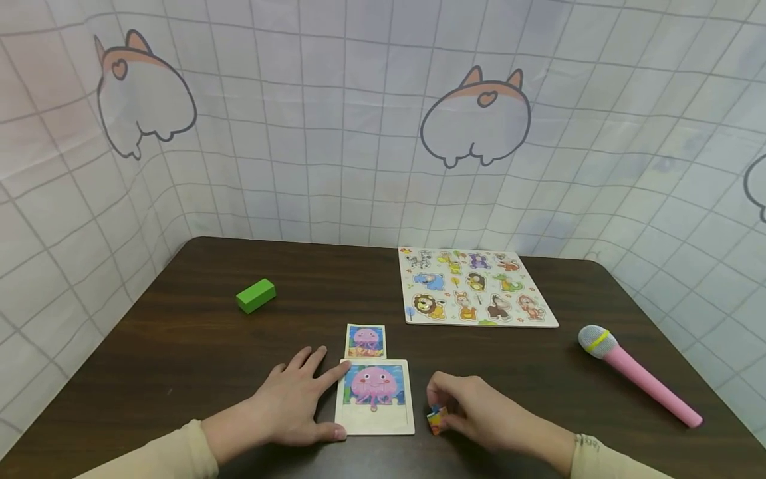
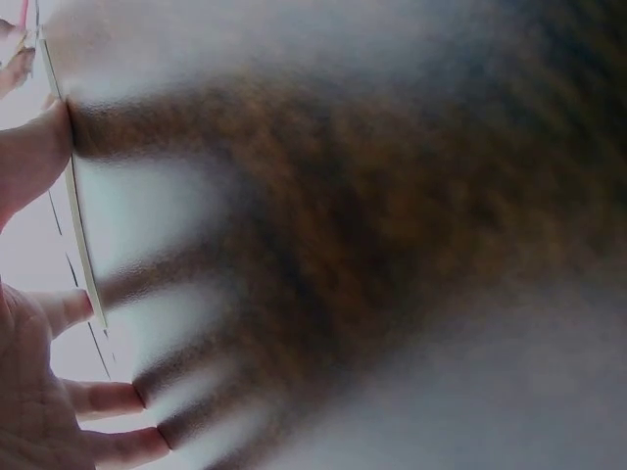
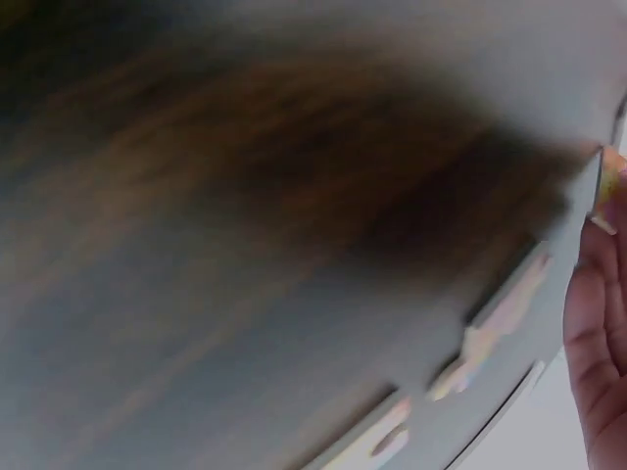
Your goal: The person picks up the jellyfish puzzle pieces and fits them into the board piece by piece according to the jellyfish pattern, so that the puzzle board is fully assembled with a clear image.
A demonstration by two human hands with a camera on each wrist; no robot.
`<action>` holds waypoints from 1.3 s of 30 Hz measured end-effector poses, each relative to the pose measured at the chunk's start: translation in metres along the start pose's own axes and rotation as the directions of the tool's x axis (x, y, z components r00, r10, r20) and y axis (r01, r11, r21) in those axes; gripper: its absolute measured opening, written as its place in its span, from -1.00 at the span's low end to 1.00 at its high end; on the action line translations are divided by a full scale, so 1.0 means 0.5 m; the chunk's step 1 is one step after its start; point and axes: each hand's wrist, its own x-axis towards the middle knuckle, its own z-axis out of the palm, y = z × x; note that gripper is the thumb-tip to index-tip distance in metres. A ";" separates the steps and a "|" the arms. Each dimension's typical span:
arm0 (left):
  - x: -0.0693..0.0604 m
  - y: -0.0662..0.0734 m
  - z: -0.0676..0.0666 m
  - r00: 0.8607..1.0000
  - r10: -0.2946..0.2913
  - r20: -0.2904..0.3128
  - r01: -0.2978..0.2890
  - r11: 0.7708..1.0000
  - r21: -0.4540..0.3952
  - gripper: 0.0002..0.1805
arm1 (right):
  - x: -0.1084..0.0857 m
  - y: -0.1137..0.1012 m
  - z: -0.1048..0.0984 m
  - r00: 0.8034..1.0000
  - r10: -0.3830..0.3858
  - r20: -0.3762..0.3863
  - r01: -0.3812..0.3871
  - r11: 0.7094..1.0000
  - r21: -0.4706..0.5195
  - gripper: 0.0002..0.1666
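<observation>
A square jellyfish puzzle tray (image 1: 374,422) has its upper part filled, and its lower part shows bare board. My left hand (image 1: 290,399) lies spread at its left side, thumb and index finger touching the frame; the left wrist view shows the same hand (image 2: 39,392) against the thin tray edge (image 2: 82,235). Right of the tray, my right hand (image 1: 487,412) pinches a small colourful puzzle piece (image 1: 437,421) just over the table. The right wrist view has that piece (image 3: 611,186) at the fingertips of the hand (image 3: 598,333). A jellyfish picture card (image 1: 366,341) touches the tray's top edge.
A green block (image 1: 256,296) lies at the left. Behind the tray to the right is an animal puzzle board (image 1: 479,287). A pink toy microphone (image 1: 649,382) lies at the far right. Flat printed pieces (image 3: 505,304) show blurred in the right wrist view.
</observation>
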 end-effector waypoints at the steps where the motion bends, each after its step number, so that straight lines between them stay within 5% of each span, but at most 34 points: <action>1: 0.001 0.000 0.000 1.000 -0.002 0.001 0.002 1.000 0.003 0.09 | 0.003 -0.006 -0.002 1.000 0.016 -0.002 -0.016 0.999 0.043 -0.74; 13: 0.001 -0.002 0.002 1.000 -0.004 -0.004 0.004 1.000 0.001 0.09 | 0.096 -0.063 0.023 0.964 0.265 0.030 -0.261 0.909 0.324 -0.85; 30: -0.004 0.002 0.000 1.000 0.014 -0.024 -0.014 1.000 0.000 0.08 | 0.170 -0.117 0.084 0.945 0.322 0.052 -0.319 0.879 0.355 -0.84; 39: -0.006 0.001 -0.001 1.000 0.009 -0.028 -0.009 1.000 0.002 0.08 | 0.178 -0.113 0.091 0.959 0.281 -0.024 -0.274 0.949 0.158 -0.81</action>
